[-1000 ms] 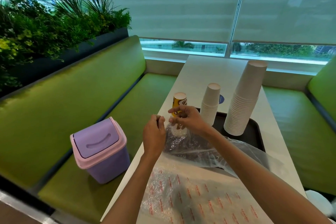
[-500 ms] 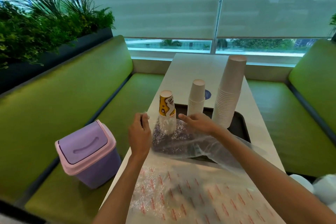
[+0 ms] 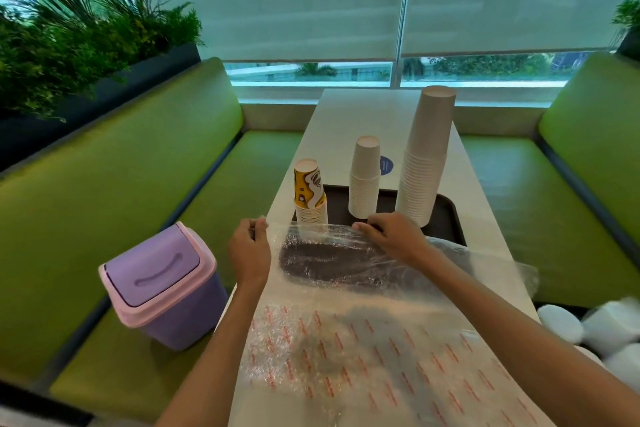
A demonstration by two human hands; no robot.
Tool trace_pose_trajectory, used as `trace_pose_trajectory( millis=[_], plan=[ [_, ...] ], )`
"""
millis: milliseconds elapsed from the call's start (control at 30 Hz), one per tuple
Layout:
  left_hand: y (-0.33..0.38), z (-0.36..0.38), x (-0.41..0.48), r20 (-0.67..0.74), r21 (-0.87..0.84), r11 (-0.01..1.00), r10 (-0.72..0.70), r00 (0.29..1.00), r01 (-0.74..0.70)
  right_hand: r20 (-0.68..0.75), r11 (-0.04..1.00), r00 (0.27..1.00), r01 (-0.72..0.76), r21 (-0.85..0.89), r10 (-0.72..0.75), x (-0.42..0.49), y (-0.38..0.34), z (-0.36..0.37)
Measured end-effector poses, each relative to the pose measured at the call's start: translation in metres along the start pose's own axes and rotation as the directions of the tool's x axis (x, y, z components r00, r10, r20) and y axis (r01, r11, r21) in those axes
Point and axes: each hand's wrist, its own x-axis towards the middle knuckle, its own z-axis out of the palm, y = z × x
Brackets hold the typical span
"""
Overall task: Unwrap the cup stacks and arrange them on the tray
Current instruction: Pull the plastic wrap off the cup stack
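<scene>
The left hand (image 3: 248, 250) and right hand (image 3: 391, 236), held apart, are each pinching the far edge of the clear wrap (image 3: 329, 255), stretching it crosswise over the tray's (image 3: 446, 215) near end, while the yellow cup stack (image 3: 309, 198) is standing upright at the tray's near-left corner, just beyond that edge, between the hands.

green booth benches (image 3: 121, 184) | blinds (image 3: 277, 0) over window (image 3: 311, 71) | planter (image 3: 69, 55) | daylight, seemingly dim

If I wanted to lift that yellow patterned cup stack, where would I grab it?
Probably wrap fingers round the yellow stack low down, where nested rims make it widest, coming from the left: a white stack stands close on its right, and the clear wrap is stretched across its front.
</scene>
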Motion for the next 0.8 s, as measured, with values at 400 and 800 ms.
trace_pose_trajectory(
  millis=[400, 800],
  plan=[
    [-0.024, -0.01, -0.003, 0.117, -0.063, 0.962, -0.258, 0.959, 0.267, 0.057, 0.997, 0.996, -0.074, 0.027, 0.073, -0.002, 0.001, -0.001],
    [-0.064, -0.02, -0.042, 0.248, 0.097, 0.938, -0.348, 0.904, 0.334, 0.186, 0.973, 0.959, -0.191, -0.127, 0.213, -0.011, 0.007, 0.01]
  ],
)
